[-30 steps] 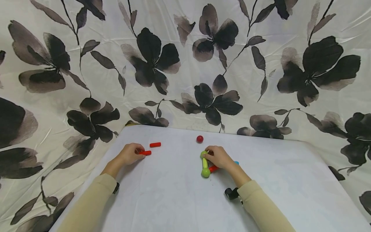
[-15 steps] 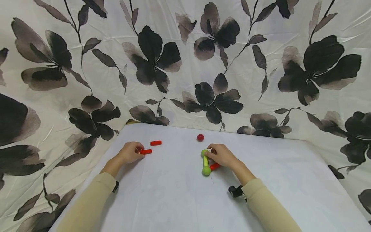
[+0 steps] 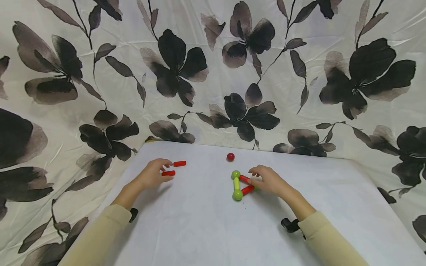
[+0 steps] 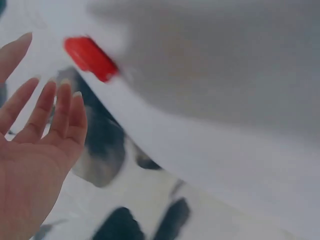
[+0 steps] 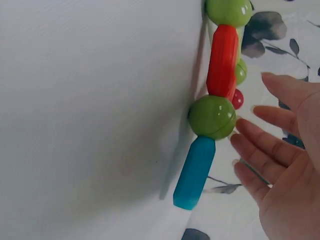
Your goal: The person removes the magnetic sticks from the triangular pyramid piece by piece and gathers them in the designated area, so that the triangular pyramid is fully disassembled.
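My left hand [image 3: 154, 174] has its fingers spread beside a red rod [image 3: 168, 173]; a second red rod [image 3: 180, 163] lies just beyond its fingertips. In the left wrist view that hand [image 4: 37, 150] is apart from the blurred red rods [image 4: 90, 57]. My right hand [image 3: 271, 181] hovers with loosely bent fingers at the right corner of a triangle of joined toy pieces. This triangle has a green ball [image 3: 237, 195], a light green rod [image 3: 236, 183] and red rods [image 3: 247, 190]. From the corner ball [image 5: 212, 117] a blue rod [image 5: 195, 172] sticks out, hidden in the head view.
A small red ball [image 3: 230, 157] lies near the far edge of the white table [image 3: 199, 229]. Behind the table hangs a white cloth [image 3: 213, 74] with dark flowers. Both wrists carry a black camera [image 3: 290, 225].
My left fingers have spread away from the nearer red rod. My right hand has left the far green ball and moved right, uncovering another red rod in the triangle.
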### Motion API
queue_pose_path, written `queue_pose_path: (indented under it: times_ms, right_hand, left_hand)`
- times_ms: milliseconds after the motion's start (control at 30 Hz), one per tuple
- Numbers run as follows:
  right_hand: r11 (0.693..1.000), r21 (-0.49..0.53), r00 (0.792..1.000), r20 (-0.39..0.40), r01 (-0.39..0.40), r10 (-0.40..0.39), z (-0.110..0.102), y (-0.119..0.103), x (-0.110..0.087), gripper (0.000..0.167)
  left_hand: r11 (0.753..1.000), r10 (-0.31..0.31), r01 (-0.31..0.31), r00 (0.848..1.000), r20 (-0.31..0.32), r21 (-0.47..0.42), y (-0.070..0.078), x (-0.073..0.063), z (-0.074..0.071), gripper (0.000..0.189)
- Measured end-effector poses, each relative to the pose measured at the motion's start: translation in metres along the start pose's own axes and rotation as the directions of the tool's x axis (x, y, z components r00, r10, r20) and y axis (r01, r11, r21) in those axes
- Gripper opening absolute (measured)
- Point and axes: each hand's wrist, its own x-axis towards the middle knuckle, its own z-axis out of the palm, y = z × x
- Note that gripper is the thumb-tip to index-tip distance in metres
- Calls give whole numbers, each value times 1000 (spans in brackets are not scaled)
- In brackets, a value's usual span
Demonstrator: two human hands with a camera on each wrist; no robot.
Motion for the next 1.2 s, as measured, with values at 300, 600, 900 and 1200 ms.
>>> queue_pose_path:
  times_ms: [300, 600, 900, 1200]
  right_hand:
    - [993, -45, 994, 24, 108, -107, 5, -7, -10, 31]
    - [977, -138, 986, 26, 164, -162, 18, -12, -10, 22]
    - [954, -196, 973, -4, 226, -231, 31, -11, -8, 17]
    - [945, -201, 964, -16, 259, -267, 30, -9, -7, 16]
  left_hand:
    - [986, 164, -159, 982, 93, -58, 63, 11, 28, 47]
    - [988, 126, -93, 948, 291, -122, 115, 30, 80, 46]
    - [981, 180, -146, 926, 333, -123, 137, 39, 117, 36]
    - [970, 158, -89, 937, 313, -225, 149, 42, 128, 25]
